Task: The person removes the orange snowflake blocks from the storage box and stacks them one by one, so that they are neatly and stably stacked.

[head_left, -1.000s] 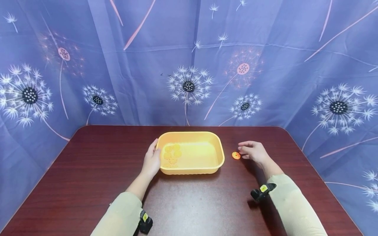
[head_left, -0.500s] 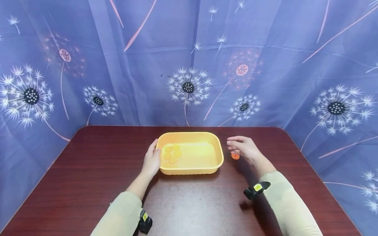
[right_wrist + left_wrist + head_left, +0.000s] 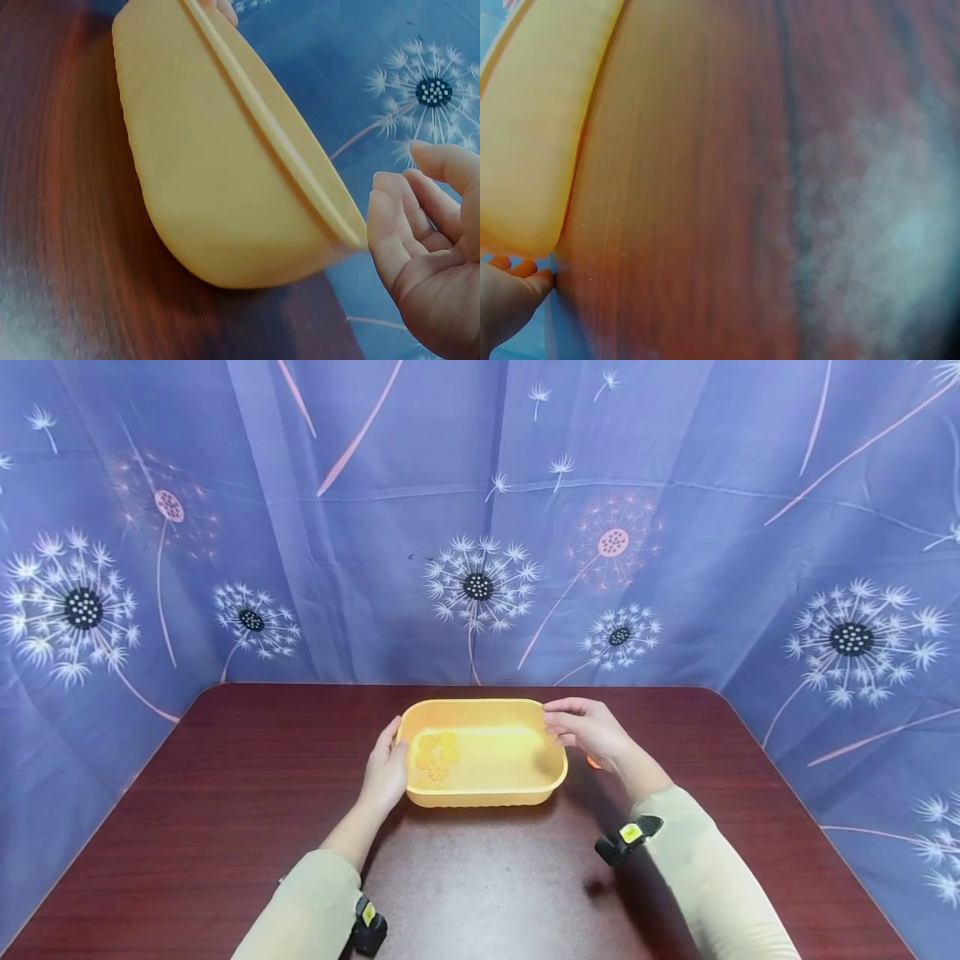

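A yellow plastic basin (image 3: 486,797) stands on the table. My left hand (image 3: 386,772) grips its left end, thumb over the rim; in the left wrist view part of that hand shows against the basin's end. Several thin, scalloped yellow pieces (image 3: 438,753) lie inside at the left. Over the basin's right rim is my right hand (image 3: 592,731), fingers loosely bent, and nothing shows between them in the right wrist view. An orange disc (image 3: 594,762) lies on the table right of the basin, mostly hidden behind this hand.
The dark red-brown wooden table (image 3: 247,827) has rounded far corners. Blue curtains (image 3: 360,568) with dandelion prints stand right behind its back edge and along both sides. A glossy light reflection lies in front of the basin.
My right hand has moved left, from beside the orange disc to above the basin's right rim, now covering most of the disc. My left hand and the basin have stayed in place.
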Demonstrator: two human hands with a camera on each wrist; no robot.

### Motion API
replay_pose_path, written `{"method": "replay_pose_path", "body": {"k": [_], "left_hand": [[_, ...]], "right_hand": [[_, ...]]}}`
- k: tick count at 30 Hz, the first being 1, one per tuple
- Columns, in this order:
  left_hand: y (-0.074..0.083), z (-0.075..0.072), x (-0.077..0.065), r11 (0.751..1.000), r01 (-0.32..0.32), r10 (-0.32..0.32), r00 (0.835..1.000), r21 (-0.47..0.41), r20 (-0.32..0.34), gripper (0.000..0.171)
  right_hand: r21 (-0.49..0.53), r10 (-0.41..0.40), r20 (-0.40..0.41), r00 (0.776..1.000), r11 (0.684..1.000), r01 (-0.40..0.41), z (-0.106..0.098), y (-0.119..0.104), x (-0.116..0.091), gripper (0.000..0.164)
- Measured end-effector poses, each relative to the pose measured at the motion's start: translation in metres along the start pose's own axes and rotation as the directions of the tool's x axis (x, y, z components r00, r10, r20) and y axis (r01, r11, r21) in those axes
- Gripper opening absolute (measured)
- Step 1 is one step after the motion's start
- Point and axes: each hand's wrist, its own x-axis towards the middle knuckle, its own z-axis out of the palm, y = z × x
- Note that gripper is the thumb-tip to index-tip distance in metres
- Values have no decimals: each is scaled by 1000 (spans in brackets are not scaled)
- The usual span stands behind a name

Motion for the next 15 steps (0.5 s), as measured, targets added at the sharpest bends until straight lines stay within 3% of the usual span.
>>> {"method": "replay_pose_path", "body": {"k": [4,10,15], "left_hand": [[0,-1,0,1000,5,-5,1000,6,3,49],[-1,-1,0,1000,-1,1,1000,13,1,49],[1,1,0,1000,-3,3,1000,-8,-2,49]], "right_hand": [[4,-3,26,1000,1000,3,8,-3,2,35],[-7,-31,93,995,999,32,22,-6,4,47],[-71,-30,133,991,997,40,33,-5,7,46]]}}
